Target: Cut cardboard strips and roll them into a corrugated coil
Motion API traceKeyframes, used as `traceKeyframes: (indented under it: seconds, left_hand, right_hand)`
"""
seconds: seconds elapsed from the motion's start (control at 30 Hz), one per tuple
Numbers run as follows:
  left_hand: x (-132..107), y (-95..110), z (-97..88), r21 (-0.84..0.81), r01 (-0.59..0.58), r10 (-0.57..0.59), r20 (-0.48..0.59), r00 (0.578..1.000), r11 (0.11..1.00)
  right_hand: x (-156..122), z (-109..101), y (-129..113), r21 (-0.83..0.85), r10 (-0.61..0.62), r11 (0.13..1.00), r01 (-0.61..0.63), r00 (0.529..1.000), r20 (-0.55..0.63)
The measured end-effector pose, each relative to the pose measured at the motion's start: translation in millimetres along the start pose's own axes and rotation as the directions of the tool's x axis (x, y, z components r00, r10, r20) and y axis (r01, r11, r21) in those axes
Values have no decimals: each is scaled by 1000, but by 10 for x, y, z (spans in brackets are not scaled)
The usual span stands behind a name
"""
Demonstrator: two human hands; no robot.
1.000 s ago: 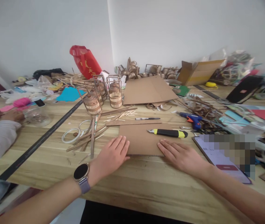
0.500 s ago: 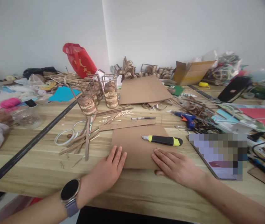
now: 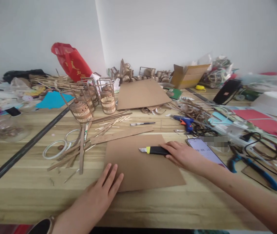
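A flat brown cardboard sheet (image 3: 138, 162) lies on the wooden table in front of me. My left hand (image 3: 99, 196) rests flat at its near left corner, fingers stretched out, holding nothing. My right hand (image 3: 181, 154) lies over the black body of a yellow-and-black utility knife (image 3: 151, 150) on the sheet. Its fingers curl round the handle, and the blade end points left.
Loose cardboard strips (image 3: 91, 141) and tape rings (image 3: 55, 148) lie left of the sheet. Small woven lanterns (image 3: 81, 110), a folded cardboard piece (image 3: 140, 94), a blue glue gun (image 3: 184, 122), a phone (image 3: 205, 151), blue pliers (image 3: 253, 167) and cables crowd the back and right.
My right hand lifted off the sheet's near edge and reached forward onto the utility knife. My left hand slid back toward me. The view swung to the right.
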State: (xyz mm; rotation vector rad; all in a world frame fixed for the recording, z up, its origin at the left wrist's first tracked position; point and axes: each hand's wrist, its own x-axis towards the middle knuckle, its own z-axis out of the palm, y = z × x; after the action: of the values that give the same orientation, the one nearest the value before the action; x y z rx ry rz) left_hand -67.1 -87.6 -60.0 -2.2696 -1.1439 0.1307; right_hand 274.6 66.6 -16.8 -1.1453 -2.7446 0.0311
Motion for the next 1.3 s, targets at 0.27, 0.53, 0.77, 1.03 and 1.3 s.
traceKeyframes:
  seconds: [0.27, 0.53, 0.77, 1.03, 1.3]
  left_hand:
    - [-67, -201, -94, -174, -6, 33, 156, 987, 985]
    - [168, -395, -363, -381, -94, 143, 102, 985, 920]
    - [765, -374, -428, -421, -250, 271, -9, 962, 872]
    - [1338, -344, -180, -433, -279, 276, -70, 959, 857]
    - [2176, -187, 40, -582, -31, 29, -13, 999, 812]
  right_hand:
    - [-454, -263, -239, 431, 360, 826, -363, 928, 92]
    - [-1136, -336, -561, 813, 561, 70, -578, 697, 447]
    - [-1583, -264, -604, 782, 642, -84, -618, 567, 517]
    - [-1692, -308, -651, 752, 601, -212, -625, 523, 604]
    - [-1709, -302, -637, 767, 609, -214, -605, 531, 589]
